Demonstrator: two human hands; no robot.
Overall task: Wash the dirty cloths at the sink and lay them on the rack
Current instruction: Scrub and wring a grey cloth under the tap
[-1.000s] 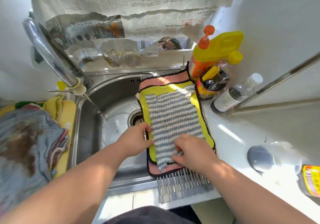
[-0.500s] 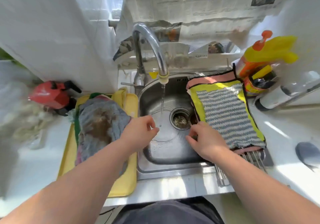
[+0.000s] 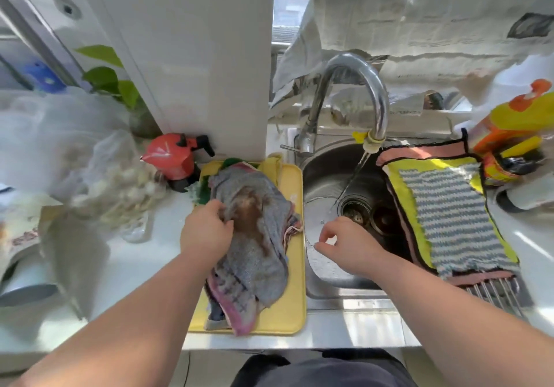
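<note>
Left hand (image 3: 207, 230) grips the stained grey cloth (image 3: 257, 236) on the yellow tray (image 3: 295, 296), left of the sink (image 3: 323, 182); right hand (image 3: 344, 245) hovers loosely curled, empty. Best lift that cloth alone, straight under the running tap (image 3: 379, 101)

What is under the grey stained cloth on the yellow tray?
Under the grey stained cloth, which the left hand grips, pink cloth edges and a yellow cloth peek out on the yellow tray. The rest of the pile is covered.
</note>
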